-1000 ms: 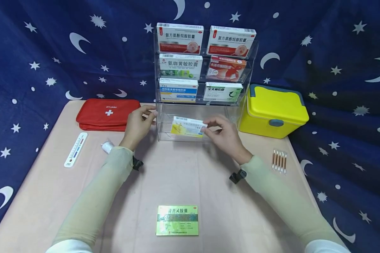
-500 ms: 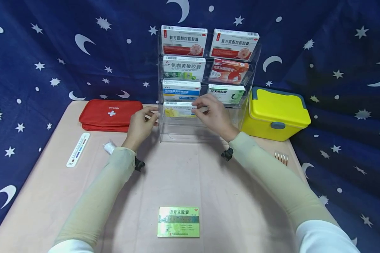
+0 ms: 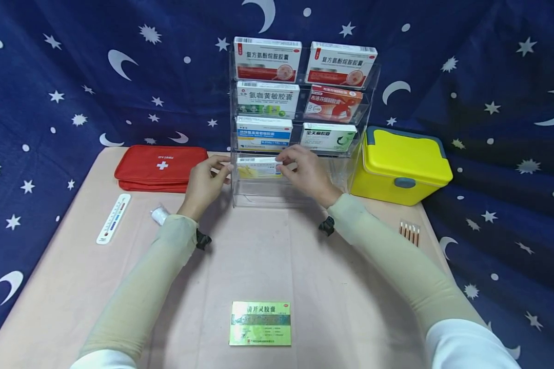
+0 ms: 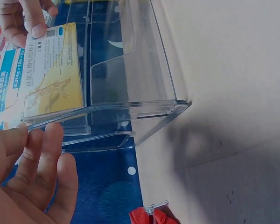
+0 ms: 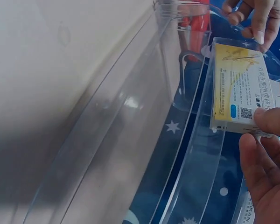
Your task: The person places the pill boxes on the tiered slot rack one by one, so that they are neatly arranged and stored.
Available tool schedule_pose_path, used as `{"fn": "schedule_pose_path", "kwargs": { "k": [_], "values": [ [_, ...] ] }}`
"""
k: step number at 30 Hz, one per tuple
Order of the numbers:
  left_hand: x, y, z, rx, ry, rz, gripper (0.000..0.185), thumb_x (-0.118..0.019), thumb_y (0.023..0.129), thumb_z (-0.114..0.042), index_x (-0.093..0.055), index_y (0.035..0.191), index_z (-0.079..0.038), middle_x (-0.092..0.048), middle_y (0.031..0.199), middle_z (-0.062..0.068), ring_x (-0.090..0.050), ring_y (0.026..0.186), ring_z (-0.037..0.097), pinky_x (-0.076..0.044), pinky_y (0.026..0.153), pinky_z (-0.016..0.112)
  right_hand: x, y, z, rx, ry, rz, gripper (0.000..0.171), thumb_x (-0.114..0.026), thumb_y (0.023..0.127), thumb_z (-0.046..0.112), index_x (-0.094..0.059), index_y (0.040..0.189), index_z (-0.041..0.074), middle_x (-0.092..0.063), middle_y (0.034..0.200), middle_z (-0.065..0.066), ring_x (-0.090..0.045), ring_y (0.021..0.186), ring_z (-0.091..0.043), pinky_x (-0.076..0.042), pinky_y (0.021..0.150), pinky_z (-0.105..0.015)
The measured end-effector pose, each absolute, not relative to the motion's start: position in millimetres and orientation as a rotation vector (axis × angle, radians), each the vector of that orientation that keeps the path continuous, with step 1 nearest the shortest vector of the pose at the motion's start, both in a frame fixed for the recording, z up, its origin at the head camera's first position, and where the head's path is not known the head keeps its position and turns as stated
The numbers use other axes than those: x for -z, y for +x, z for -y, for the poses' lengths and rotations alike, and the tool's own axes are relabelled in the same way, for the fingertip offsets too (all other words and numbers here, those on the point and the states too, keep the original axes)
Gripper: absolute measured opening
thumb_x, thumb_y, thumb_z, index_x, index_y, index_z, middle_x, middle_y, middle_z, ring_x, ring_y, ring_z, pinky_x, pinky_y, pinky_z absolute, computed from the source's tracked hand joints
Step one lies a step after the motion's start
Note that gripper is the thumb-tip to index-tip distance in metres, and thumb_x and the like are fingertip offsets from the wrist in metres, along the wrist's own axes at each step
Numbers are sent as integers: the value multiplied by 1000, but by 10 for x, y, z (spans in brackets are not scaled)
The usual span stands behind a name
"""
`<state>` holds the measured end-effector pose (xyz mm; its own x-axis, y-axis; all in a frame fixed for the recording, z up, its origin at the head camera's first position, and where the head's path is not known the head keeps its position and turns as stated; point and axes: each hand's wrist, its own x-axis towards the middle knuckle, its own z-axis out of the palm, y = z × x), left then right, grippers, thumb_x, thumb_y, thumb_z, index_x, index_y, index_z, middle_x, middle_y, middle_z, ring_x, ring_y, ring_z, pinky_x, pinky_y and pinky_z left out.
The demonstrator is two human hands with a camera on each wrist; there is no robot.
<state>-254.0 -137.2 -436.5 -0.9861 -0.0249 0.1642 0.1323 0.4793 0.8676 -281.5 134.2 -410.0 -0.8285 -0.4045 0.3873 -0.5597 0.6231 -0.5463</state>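
A white and yellow medicine box [image 3: 258, 168] sits at the left of the fourth row of a clear acrylic rack [image 3: 258, 200], behind its front lip. My right hand [image 3: 307, 171] pinches the box's right end, thumb on its printed face in the right wrist view [image 5: 268, 154]. At the rack's left side my left hand [image 3: 208, 184] pinches the clear side panel between thumb and fingers; the left wrist view shows this grip close up. Above, the rack holds red and white boxes [image 3: 268, 60], a green and white box [image 3: 268, 100] and a blue and white box [image 3: 264, 134].
A gold-green medicine box [image 3: 260, 324] lies flat near the front. To the left are a red first aid pouch [image 3: 161, 166], a thermometer [image 3: 113, 219] and a white roll [image 3: 159, 214]. A yellow case [image 3: 403, 166] and cotton swabs [image 3: 410, 233] stand to the right.
The right hand has carried the yellow and white box up and left from the bottom of the rack, then slightly down into the fourth row. The left hand stays on the rack's side.
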Motion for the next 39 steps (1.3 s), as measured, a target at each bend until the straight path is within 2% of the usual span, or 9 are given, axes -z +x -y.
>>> {"fn": "schedule_pose_path", "kwargs": {
  "k": [7,13,17,20,25,29,34,39],
  "values": [
    [4369,-2544,1352,1538,-91,2564,27,-68,100,-18,-69,126,-12,-67,98,7,-73,74,27,-51,57,28,4147,-2832,-1382,-1013,783,2623,15,-77,92,10,-71,106,11,-64,111,2,-66,95,-11,-55,76,-23],
    [4368,-2547,1343,1530,-80,2573,27,-68,100,-19,-69,126,-13,-67,99,7,-72,73,23,-52,62,31,4193,-2835,-1424,-1013,818,2587,15,-77,92,10,-72,106,10,-64,109,1,-66,94,-12,-58,75,-31],
    [4365,-2545,1337,1521,-78,2579,27,-68,100,-19,-69,126,-13,-67,99,7,-71,71,19,-53,63,30,4225,-2770,-1496,-1062,819,2536,18,-77,92,9,-71,109,9,-63,110,1,-67,93,-13,-57,73,-29],
    [4365,-2546,1333,1536,-92,2573,28,-68,100,-19,-69,127,-12,-67,100,8,-72,72,21,-53,62,29,4265,-2652,-1578,-1109,797,2497,20,-76,92,9,-69,111,8,-62,110,0,-66,92,-13,-56,71,-27],
    [4365,-2546,1340,1538,-89,2562,27,-68,100,-18,-69,126,-11,-68,99,8,-73,76,28,-54,65,32,4421,-2295,-1699,-1159,808,2544,20,-76,92,10,-69,110,7,-65,108,1,-66,89,-11,-56,69,-28],
    [4363,-2543,1346,1532,-93,2562,27,-68,100,-17,-69,126,-11,-68,99,9,-74,77,30,-55,67,35,4612,-1878,-1768,-1178,906,2735,16,-76,93,16,-72,107,10,-67,100,7,-64,83,-8,-55,70,-27],
    [4357,-2532,1350,1528,-93,2564,27,-67,100,-17,-69,126,-10,-67,98,9,-73,76,29,-55,66,34,4813,-1381,-1818,-1145,1053,2963,15,-78,92,25,-74,104,17,-63,88,15,-58,74,-6,-50,66,-25],
    [4356,-2525,1352,1528,-82,2568,27,-67,100,-17,-69,127,-10,-67,98,8,-73,74,25,-55,68,34,4936,-1027,-1832,-1169,1153,3032,19,-78,92,34,-74,104,19,-61,85,20,-55,71,-4,-48,64,-23]
  ]
}}
